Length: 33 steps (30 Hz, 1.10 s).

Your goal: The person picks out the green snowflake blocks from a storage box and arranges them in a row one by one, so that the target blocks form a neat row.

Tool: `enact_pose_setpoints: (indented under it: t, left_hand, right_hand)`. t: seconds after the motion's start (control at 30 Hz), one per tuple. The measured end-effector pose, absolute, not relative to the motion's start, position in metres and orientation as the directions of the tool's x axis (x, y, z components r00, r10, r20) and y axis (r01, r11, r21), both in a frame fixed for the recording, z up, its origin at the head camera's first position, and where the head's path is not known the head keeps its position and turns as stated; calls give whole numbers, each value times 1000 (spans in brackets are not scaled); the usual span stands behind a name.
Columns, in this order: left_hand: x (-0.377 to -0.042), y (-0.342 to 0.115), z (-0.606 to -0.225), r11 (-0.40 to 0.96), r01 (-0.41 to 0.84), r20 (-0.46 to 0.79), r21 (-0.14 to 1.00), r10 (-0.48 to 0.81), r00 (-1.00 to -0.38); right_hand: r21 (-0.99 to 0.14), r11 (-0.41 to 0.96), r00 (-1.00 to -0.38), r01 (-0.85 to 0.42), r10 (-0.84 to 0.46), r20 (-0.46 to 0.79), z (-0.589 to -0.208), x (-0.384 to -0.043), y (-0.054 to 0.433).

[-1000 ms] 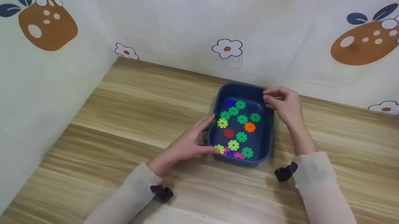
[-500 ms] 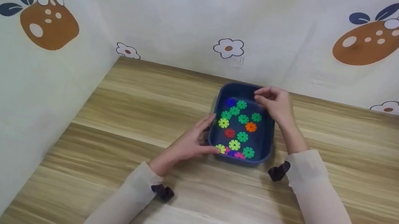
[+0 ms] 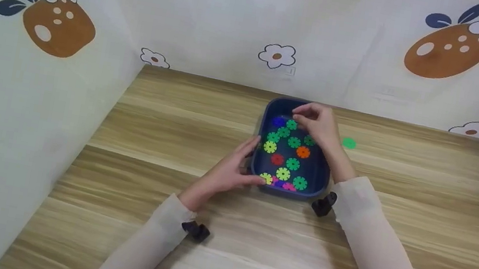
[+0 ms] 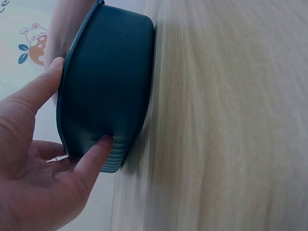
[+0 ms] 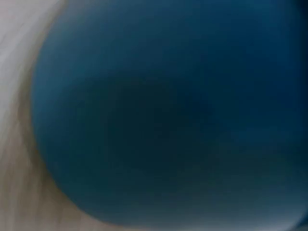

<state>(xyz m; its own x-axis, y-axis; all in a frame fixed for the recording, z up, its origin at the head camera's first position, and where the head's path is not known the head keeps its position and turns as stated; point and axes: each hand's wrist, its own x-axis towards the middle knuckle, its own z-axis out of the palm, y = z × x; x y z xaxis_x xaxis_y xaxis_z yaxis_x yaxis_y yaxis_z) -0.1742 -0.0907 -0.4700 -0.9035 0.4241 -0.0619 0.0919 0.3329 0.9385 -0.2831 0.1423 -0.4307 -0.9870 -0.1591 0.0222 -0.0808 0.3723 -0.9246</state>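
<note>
A dark blue box [image 3: 326, 178] holds several snowflake discs, among them an orange disc [image 3: 303, 152], a red disc [image 3: 277, 159] and a yellow disc [image 3: 283, 174]. My left hand [image 3: 228, 171] grips the box's near left corner, thumb over the rim. In the left wrist view, one digit of the left hand [image 4: 43, 168] reaches the rim and another presses the box's outer wall [image 4: 106, 72]. Over the far end of the box hangs my right hand [image 3: 317, 123], fingers loosely bent above a green disc [image 3: 292, 124], with nothing visible between them.
One loose green disc [image 3: 349, 143] lies on the wooden table [image 3: 194, 112] to the right of the box. A patterned cloth wall [image 3: 220, 19] rises behind the table's far edge. Blue fills most of the blurred right wrist view.
My right hand has moved left from the box's right rim to over its far end. The green disc on the table has come into view beside the right wrist. My left hand stays put.
</note>
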Motion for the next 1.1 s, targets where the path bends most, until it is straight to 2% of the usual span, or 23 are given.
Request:
enact_pose_setpoints:
  t: [0.3, 0.73, 0.93, 1.1]
  left_hand:
    - [-175, -88, -470, 309, 98, -52, 946, 441, -896]
    - [-175, -85, -470, 289, 92, -49, 953, 444, -894]
    - [-173, -88, -470, 283, 88, -50, 955, 448, -893]
    - [-174, -92, -471, 265, 88, -39, 960, 439, -897]
  right_hand:
    - [-890, 452, -989, -63, -149, -6, -438, -281, 138]
    - [-874, 486, -987, -21, -149, -59, -453, -282, 136]
    - [-858, 513, -970, -18, -217, -109, -458, -284, 132]
    - [-833, 547, -933, -77, -334, -134, -462, -285, 125]
